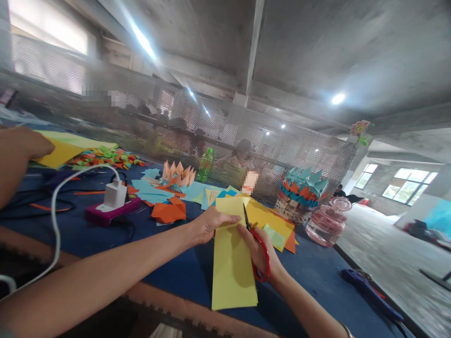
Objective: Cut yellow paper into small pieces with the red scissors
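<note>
A long strip of yellow paper [234, 272], seemingly more than one layer, hangs upright before me over the table edge. My left hand [210, 223] pinches it at its left side, thumb laid across the front. In my right hand [260, 246] are scissors with red handles [265, 263], their dark blades pointing up along the paper's right edge. The right thumb also presses against the paper. Whether the blades are parted is hard to see. Behind the strip lie yellow-orange sheets [269, 213] and a small pale green piece [275, 237].
Another person's hand [31, 143] holds yellow paper at left, near a heap of paper scraps [105, 157]. A purple power strip [112, 211], green bottle [205, 165], folded-paper basket [294, 204], pink jar [326, 223] and blue-handled tool [371, 293] occupy the blue table [310, 277].
</note>
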### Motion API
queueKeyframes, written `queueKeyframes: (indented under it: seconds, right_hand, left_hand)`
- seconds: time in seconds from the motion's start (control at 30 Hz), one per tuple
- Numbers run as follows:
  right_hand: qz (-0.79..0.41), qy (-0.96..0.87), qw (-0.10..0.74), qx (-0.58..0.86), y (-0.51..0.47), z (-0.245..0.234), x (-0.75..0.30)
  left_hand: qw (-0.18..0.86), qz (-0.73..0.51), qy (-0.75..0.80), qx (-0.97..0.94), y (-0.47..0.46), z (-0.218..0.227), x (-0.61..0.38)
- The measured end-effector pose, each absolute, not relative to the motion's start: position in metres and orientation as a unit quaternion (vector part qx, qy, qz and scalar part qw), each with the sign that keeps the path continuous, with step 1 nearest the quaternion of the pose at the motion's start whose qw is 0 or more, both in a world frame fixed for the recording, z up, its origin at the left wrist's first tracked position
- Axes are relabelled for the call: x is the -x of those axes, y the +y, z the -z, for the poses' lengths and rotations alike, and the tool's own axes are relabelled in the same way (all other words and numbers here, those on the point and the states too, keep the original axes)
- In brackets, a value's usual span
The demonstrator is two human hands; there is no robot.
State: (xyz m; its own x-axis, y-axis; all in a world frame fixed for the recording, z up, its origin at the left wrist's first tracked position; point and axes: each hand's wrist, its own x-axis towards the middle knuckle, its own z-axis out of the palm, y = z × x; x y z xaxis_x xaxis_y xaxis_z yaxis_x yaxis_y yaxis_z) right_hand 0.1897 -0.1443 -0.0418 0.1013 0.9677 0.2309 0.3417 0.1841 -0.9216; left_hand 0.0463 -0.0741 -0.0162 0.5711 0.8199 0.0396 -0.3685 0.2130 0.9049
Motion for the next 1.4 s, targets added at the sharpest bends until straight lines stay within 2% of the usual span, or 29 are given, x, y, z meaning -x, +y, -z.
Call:
queueKeyframes:
  seconds: [0.43,0.67,0.97,1.4]
  right_hand:
    - [-0.299,-0.617,0.477,0.55,-0.149,0.04,-0.187]
    - [-0.245,-0.649,0.441,0.57,-0.149,0.042,-0.187]
    - [-0.204,-0.644,0.443,0.588,-0.15,0.041,-0.185]
    - [-0.215,-0.659,0.438,0.573,-0.153,0.038,-0.185]
  left_hand:
    - [0.721,-0.421,0.273,-0.477,-0.068,0.007,-0.041]
    - [0.713,-0.454,0.271,-0.461,-0.068,0.004,-0.039]
    - [0.701,-0.466,0.272,-0.467,-0.068,0.007,-0.041]
    - [0.737,-0.441,0.294,-0.418,-0.072,0.001,-0.041]
